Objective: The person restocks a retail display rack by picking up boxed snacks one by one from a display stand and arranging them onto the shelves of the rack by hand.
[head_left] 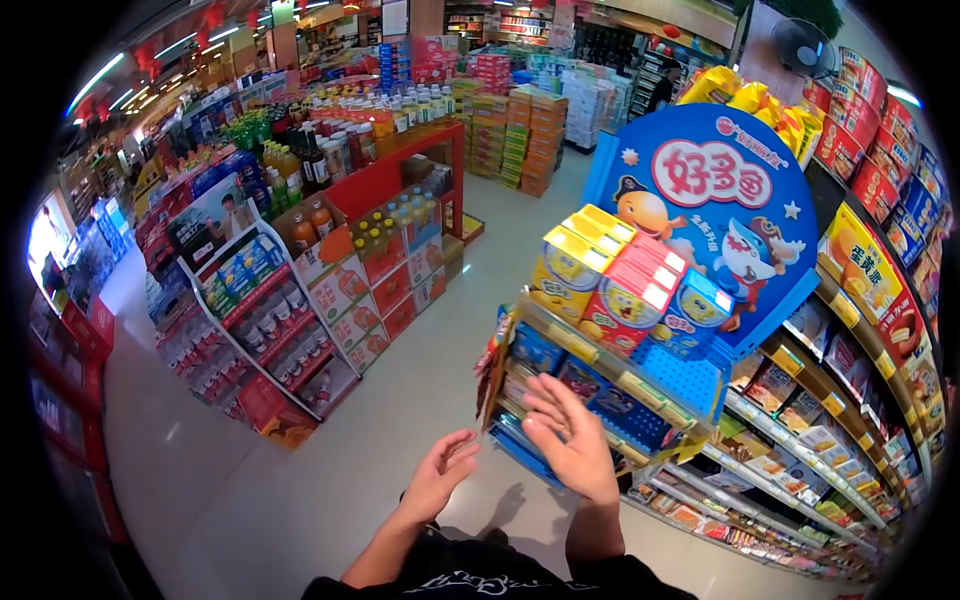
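Observation:
My left hand (438, 478) hangs over the aisle floor with nothing in it, its fingers loosely bent and apart. Further right, my right hand (572, 440) is raised with fingers stretched, also holding nothing. It overlaps the front of a blue snack display stand (690, 375) in the view; whether it touches the stand I cannot tell. On the stand's top shelf are yellow snack boxes (572, 268), red snack boxes (632, 297) and a blue snack box (694, 312). Blue packs (537, 350) show on the shelf below, partly hidden by my right hand.
A large blue header board (715, 200) rises behind the boxes. Long snack shelves (800, 470) curve along the right. Across the aisle floor (420, 350) stand a white-framed rack (275, 330), stacked drink cartons (385, 275) and a red-edged bottle display (400, 165).

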A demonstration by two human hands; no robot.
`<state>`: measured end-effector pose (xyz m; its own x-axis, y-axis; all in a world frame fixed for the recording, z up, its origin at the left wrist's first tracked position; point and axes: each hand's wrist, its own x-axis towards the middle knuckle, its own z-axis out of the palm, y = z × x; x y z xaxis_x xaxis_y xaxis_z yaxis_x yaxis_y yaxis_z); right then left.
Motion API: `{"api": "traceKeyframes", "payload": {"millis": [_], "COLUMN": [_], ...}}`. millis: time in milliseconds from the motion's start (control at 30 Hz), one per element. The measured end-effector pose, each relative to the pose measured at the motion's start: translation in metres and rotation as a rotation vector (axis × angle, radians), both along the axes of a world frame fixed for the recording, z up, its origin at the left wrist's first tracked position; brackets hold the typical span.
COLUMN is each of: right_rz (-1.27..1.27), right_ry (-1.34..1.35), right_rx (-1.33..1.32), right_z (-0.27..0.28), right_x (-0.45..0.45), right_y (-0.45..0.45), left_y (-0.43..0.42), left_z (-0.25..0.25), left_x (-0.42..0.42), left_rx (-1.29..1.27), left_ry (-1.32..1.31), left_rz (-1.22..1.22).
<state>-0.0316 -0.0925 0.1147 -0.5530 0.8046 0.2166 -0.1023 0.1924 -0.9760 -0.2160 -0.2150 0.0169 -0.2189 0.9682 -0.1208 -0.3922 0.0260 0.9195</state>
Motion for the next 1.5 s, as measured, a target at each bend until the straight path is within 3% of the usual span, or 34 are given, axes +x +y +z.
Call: {"api": "traceKeyframes", "payload": {"millis": [67, 200, 400, 600, 900, 1100, 1233, 1333, 1433, 1500], "right_rz": [0.116, 0.357, 0.734, 0.711, 0.995, 0.94, 0.95, 0.99, 0.955, 0.89], "right_ry": [-0.125, -0.557, -0.574, -0.656, -0.879, -0.659, -0.7, -0.802, -0.734, -0.608], "right_rx": [0.025, 0.432, 0.642, 0.713, 0.666, 0.778, 0.768, 0.696, 0.7, 0.726], "right_z": [0.001, 0.008, -0.019, -0.034, -0.028, -0.074, -0.078, -0.068, -0.081, -0.103], "right_x": [-0.031, -0.11, -0.22, -0.336, -0.482, -0.572, -0.643, -0.693, -0.739, -0.763], "right_y": [-0.001, -0.013, -0.02, -0.032, -0.028, 0.007, 0.039, 0.062, 0.093, 0.109], "left_y": [-0.015, -0.043, -0.081, -0.112, -0.135, -0.127, -0.105, -0.079, -0.046, -0.023], "left_z": [-0.016, -0.025, -0.033, -0.022, -0.049, -0.066, -0.058, -0.058, -0.073, -0.078], "left_x": [-0.029, -0.097, -0.218, -0.303, -0.38, -0.438, -0.485, -0.531, -0.581, -0.612], "left_rx": [0.003, -0.03, -0.041, -0.049, -0.122, -0.191, -0.214, -0.243, -0.319, -0.262], "left_ry": [0.022, 0.015, 0.022, 0.086, -0.008, -0.082, -0.046, 0.061, -0.052, -0.276], "left_rz": [0.051, 0.143, 0.328, 0.465, 0.649, 0.789, 0.892, 0.823, 0.731, 0.736]}}
